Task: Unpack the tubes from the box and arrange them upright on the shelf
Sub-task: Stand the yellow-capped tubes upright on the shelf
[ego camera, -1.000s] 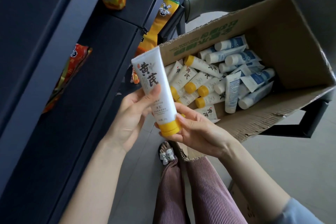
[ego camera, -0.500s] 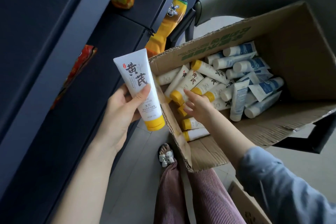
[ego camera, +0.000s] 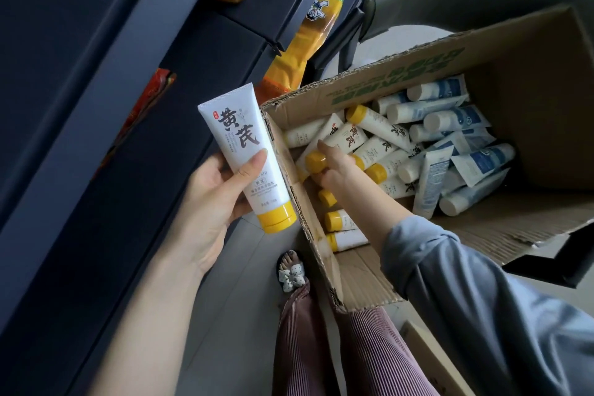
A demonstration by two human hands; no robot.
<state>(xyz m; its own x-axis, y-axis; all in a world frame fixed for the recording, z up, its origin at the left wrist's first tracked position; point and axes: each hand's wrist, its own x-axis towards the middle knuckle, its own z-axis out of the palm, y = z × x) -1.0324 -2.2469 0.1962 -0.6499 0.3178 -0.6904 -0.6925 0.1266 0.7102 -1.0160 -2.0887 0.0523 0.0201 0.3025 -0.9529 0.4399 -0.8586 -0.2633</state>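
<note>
My right hand [ego camera: 337,167] has reached deeper into the box [ego camera: 530,74], its fingers [ego camera: 323,146] clamped round the yellow cap of 1 loose tube [ego camera: 314,160] near the left wall. My left hand [ego camera: 209,202] stays clamped on the held tube [ego camera: 244,154], just outside that wall, beside the shelf [ego camera: 96,202].

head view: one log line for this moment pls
left hand: holds tube, cap down, beside box | right hand: in box, grips second tube at yellow cap | shelf: no tubes seen

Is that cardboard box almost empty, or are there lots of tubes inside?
Far from empty: yellow-capped tubes and blue-labelled tubes lie piled inside the cardboard box.
</note>
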